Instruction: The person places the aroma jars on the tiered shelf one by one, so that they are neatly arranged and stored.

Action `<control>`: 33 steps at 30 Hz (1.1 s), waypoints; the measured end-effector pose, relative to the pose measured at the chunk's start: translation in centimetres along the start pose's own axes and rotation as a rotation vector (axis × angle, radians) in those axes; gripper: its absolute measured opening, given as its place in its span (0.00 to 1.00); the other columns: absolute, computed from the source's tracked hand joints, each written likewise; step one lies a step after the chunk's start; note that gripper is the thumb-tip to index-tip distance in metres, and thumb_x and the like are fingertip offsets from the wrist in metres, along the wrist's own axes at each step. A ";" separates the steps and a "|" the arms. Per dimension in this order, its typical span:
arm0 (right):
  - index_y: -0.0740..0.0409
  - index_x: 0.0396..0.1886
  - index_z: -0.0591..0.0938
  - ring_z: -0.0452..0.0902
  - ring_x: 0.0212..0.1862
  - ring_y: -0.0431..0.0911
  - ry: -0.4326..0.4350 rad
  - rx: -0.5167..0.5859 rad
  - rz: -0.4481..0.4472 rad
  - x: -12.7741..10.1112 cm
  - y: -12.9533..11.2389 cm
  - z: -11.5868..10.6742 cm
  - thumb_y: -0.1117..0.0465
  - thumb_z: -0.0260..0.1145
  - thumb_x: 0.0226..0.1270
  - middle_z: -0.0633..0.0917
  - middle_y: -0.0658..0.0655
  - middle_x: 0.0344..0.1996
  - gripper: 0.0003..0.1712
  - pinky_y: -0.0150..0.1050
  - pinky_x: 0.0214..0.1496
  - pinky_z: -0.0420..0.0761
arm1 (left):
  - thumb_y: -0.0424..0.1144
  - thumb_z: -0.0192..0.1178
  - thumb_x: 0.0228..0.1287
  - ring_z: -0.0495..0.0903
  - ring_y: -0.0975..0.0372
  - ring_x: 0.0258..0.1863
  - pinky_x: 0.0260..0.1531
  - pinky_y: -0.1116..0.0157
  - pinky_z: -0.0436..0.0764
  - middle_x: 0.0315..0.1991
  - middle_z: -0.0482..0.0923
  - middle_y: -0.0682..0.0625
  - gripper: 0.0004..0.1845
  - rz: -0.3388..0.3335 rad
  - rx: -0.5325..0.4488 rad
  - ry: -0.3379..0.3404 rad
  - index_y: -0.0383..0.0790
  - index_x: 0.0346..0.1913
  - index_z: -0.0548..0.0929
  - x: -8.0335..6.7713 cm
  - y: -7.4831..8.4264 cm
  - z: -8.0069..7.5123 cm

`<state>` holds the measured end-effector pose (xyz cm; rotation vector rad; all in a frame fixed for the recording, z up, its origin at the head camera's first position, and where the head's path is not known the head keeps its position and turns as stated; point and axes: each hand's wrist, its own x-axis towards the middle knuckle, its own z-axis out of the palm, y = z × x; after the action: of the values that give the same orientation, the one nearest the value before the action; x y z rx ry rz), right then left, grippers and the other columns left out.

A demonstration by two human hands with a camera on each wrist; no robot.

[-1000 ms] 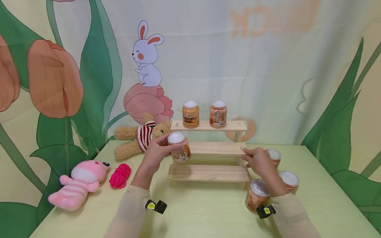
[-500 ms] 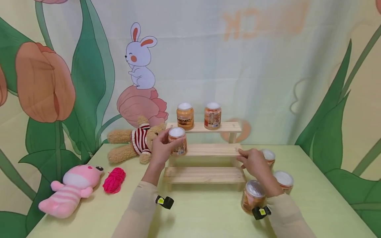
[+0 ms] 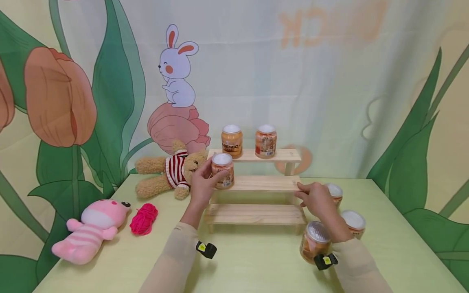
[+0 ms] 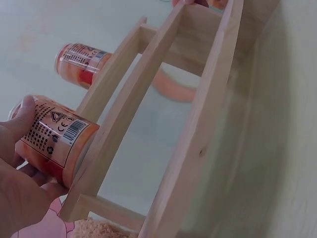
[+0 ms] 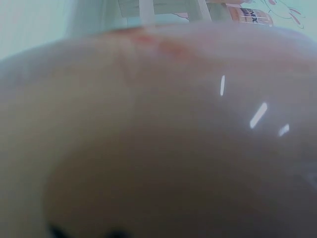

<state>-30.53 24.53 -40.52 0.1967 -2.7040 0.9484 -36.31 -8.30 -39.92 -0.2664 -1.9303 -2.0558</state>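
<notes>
A three-tier wooden rack (image 3: 264, 183) stands mid-table. My left hand (image 3: 203, 183) grips an orange jar with a white lid (image 3: 222, 171) at the left end of the middle tier; the left wrist view shows the jar (image 4: 57, 141) held against the plank's edge. My right hand (image 3: 316, 199) rests on the right end of the middle tier, fingers on the wood. Two more orange jars (image 3: 232, 141) (image 3: 266, 141) stand on the top tier. The right wrist view is filled by a blurred close surface.
Three jars (image 3: 315, 241) (image 3: 353, 223) (image 3: 334, 193) stand on the table by my right arm. A brown teddy bear (image 3: 168, 173), a pink plush toy (image 3: 91, 228) and a pink yarn ball (image 3: 144, 218) lie at the left. A printed curtain hangs behind.
My left hand has carried the jar up and back, from in front of the lower tiers to the left end of the middle tier. The right hand stayed on the rack.
</notes>
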 end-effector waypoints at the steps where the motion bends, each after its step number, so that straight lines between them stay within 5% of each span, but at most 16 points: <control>1: 0.68 0.63 0.77 0.85 0.25 0.50 -0.001 -0.001 0.000 0.0 0.0 0.0 0.62 0.66 0.71 0.86 0.69 0.46 0.24 0.36 0.15 0.65 | 0.39 0.76 0.56 0.74 0.56 0.64 0.63 0.60 0.71 0.65 0.76 0.43 0.37 0.002 -0.003 -0.006 0.41 0.69 0.75 0.0 -0.1 0.1; 8: 0.68 0.63 0.77 0.85 0.25 0.51 0.003 -0.001 0.002 -0.1 0.1 0.0 0.63 0.67 0.71 0.86 0.68 0.45 0.24 0.36 0.15 0.64 | 0.31 0.73 0.58 0.74 0.55 0.64 0.62 0.60 0.73 0.65 0.75 0.42 0.37 0.031 -0.054 -0.094 0.38 0.71 0.72 -0.5 0.1 1.1; 13: 0.67 0.62 0.77 0.85 0.25 0.49 0.006 0.000 0.003 0.1 0.0 0.0 0.62 0.67 0.71 0.86 0.68 0.46 0.24 0.36 0.15 0.64 | 0.25 0.73 0.56 0.73 0.53 0.65 0.62 0.60 0.72 0.65 0.74 0.39 0.37 0.064 -0.102 -0.096 0.35 0.70 0.72 -0.3 -0.4 1.4; 22: 0.66 0.64 0.76 0.86 0.27 0.51 -0.010 0.007 0.023 0.1 0.0 0.2 0.62 0.66 0.72 0.86 0.67 0.46 0.24 0.36 0.15 0.64 | 0.23 0.72 0.55 0.70 0.54 0.67 0.60 0.67 0.72 0.69 0.70 0.41 0.41 0.005 -0.147 -0.113 0.37 0.73 0.69 -0.4 -0.8 0.9; 33: 0.67 0.64 0.76 0.86 0.26 0.51 -0.010 0.003 0.014 -0.1 -0.1 0.1 0.63 0.66 0.71 0.87 0.66 0.43 0.25 0.36 0.16 0.64 | 0.20 0.71 0.54 0.70 0.52 0.68 0.62 0.63 0.72 0.68 0.70 0.37 0.40 0.024 -0.155 -0.110 0.34 0.72 0.70 -0.4 -1.2 1.6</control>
<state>-30.43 24.42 -40.54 0.1835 -2.7166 0.9584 -36.49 -6.64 -41.02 -0.4452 -1.8202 -2.2210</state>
